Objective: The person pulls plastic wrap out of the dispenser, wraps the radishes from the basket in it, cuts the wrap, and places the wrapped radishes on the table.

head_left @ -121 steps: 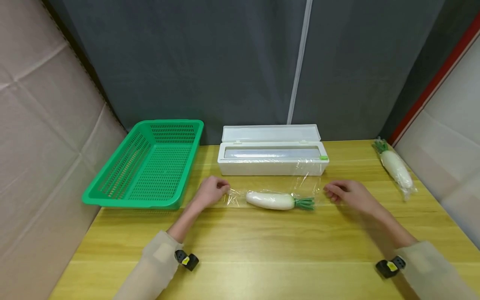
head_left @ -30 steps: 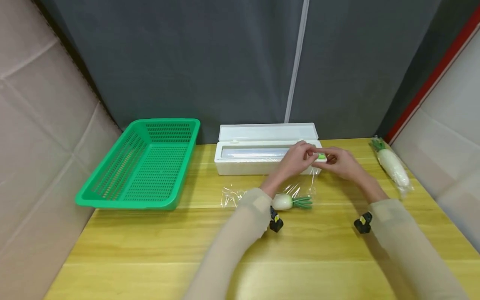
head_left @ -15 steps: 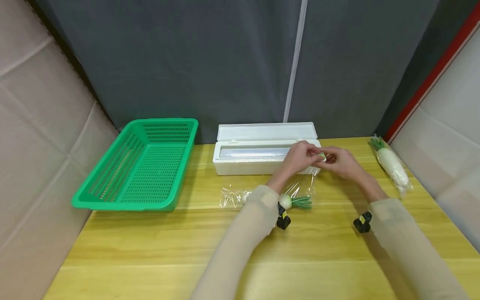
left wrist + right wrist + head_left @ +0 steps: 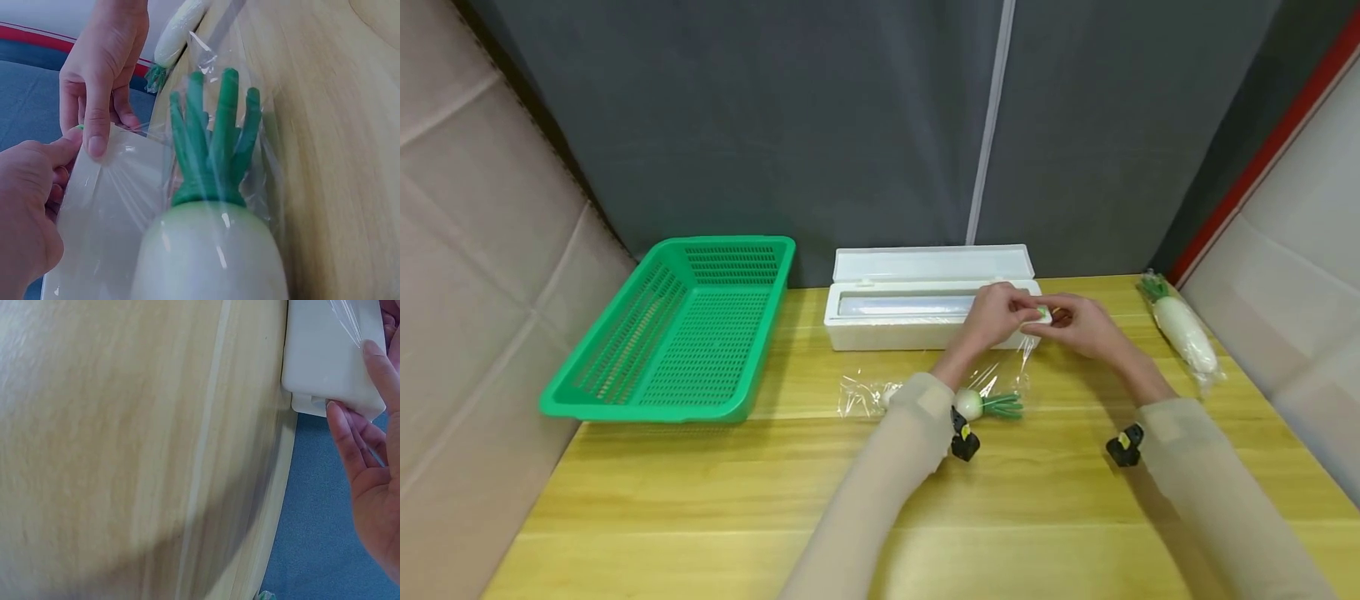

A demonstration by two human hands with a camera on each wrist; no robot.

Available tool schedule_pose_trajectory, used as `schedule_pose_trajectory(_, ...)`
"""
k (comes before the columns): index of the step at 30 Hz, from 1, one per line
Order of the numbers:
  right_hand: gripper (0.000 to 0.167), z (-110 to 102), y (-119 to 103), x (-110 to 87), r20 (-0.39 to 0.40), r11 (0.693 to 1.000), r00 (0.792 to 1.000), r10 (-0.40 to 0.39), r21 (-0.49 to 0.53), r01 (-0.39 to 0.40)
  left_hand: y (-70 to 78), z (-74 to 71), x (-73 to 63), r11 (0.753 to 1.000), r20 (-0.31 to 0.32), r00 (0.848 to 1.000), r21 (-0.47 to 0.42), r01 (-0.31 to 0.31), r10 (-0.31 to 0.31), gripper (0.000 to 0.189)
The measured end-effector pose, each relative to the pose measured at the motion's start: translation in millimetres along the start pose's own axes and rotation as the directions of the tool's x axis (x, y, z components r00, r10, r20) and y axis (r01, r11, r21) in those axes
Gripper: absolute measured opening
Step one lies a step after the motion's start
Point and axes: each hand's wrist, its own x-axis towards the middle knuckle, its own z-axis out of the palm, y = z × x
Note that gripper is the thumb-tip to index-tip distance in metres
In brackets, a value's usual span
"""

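Observation:
A white cling film dispenser box [image 4: 880, 336] stands at the back with its lid raised. My left hand [image 4: 991, 317] reaches across to its right end and pinches the small green slide cutter [image 4: 1042, 312] there. My right hand [image 4: 1078, 323] grips that same end, thumb on the front face in the right wrist view and fingers at the end wall. Clear cling film [image 4: 859, 397] runs from the box down to the table around a white radish [image 4: 209, 256] with green stalks. My left forearm hides the radish's middle in the head view.
A green plastic basket [image 4: 715, 350] stands on the left of the wooden table [image 4: 700, 500]. Another radish [image 4: 1183, 332], wrapped in film, lies at the right edge. A grey curtain [image 4: 775, 125] hangs right behind the box.
From beside the film's two ends, both hands have moved to the box's right end and met at the slide cutter. Over the last half second they have hardly moved.

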Motion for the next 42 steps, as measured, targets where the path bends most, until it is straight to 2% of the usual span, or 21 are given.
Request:
schedule_pose_trajectory(5, 0.051, -2.9, -1.3, -0.6, -0.004, 1.000, 1.000, -0.003, 0.007, 0.003, 2.6, -2.0, 0.7, 1.000, -0.014, 1.000, 0.005, -0.007, 0.007, 0.014)
schedule_pose_trajectory(11, 0.051, -0.1, -1.7, -1.2, 0.001, 1.000, 1.000, -0.005, -0.010, 0.005, 5.0, -5.4, -0.4, 0.998, 0.008, 1.000, 0.057, 0.023, -0.024, 0.013)
schedule_pose_trajectory(14, 0.051, 0.7, -0.4, -2.1, -0.007, 1.000, 1.000, -0.005, -0.011, 0.005, 4.9, -4.7, -1.5, 0.997, 0.009, 1.000, 0.072, 0.017, -0.018, 0.014)
schedule_pose_trajectory(25, 0.050, 1.9, 0.7, -3.4, -0.017, 1.000, 1.000, -0.020, -0.017, 0.020, 0.7, -3.4, -5.4, 0.999, -0.015, 1.000, 0.042, -0.020, 0.020, 0.014)
schedule_pose_trajectory(34, 0.050, 0.9, -0.5, -3.5, -0.010, 1.000, 1.000, -0.016, 0.001, 0.016, 0.8, -4.3, -5.8, 0.998, 0.003, 1.000, 0.056, -0.026, 0.026, 0.013)
schedule_pose_trajectory(37, 0.050, 1.5, -0.3, -3.2, -0.006, 1.000, 1.000, -0.022, 0.003, 0.022, 0.2, -3.9, -7.6, 0.992, 0.000, 1.000, 0.124, -0.031, 0.031, 0.014)
schedule_pose_trajectory(40, 0.051, 2.2, 0.7, -2.6, -0.007, 1.000, 1.000, -0.024, -0.004, 0.024, 0.0, -3.8, -10.0, 0.975, -0.003, 1.000, 0.220, -0.028, 0.030, 0.016)
schedule_pose_trajectory(42, 0.051, 2.0, 1.1, -2.4, -0.010, 1.000, 1.000, -0.020, -0.007, 0.020, 0.5, -4.5, -11.3, 0.967, -0.006, 1.000, 0.252, -0.025, 0.027, 0.017)
